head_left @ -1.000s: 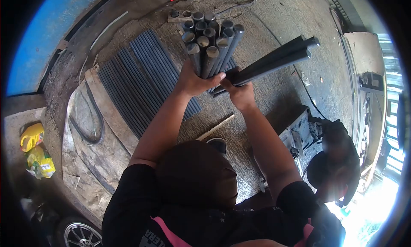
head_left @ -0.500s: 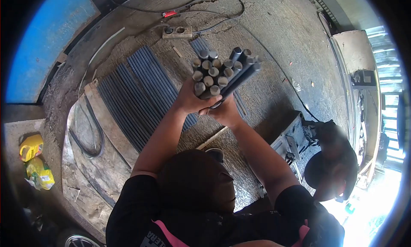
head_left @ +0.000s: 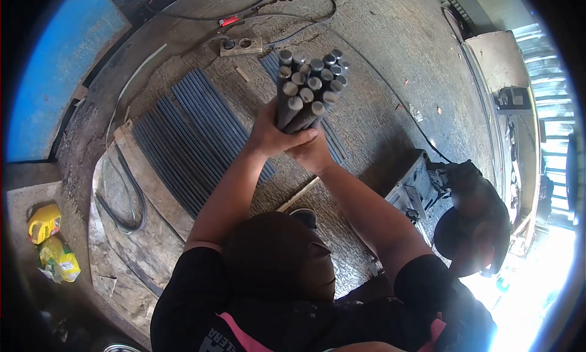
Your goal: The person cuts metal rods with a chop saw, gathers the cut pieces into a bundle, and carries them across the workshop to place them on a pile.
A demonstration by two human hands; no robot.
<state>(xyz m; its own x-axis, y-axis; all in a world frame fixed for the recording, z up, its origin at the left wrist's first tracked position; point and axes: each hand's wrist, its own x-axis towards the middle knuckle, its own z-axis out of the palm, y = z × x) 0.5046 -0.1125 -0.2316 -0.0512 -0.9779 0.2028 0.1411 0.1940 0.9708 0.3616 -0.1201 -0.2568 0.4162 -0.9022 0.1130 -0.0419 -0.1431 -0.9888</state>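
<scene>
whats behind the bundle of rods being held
More rods lie on the floor behind the bundle, showing past its upper left and lower right. The stretch directly behind it is covered, so whether both parts belong to the same rods can't be told.

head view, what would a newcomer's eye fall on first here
Probably the bundle of dark rods at upper middle, held by the left hand and right hand, round ends showing. Next, perhaps, the rows of similar rods laid out to its left, then the blue panel at upper left.
</scene>
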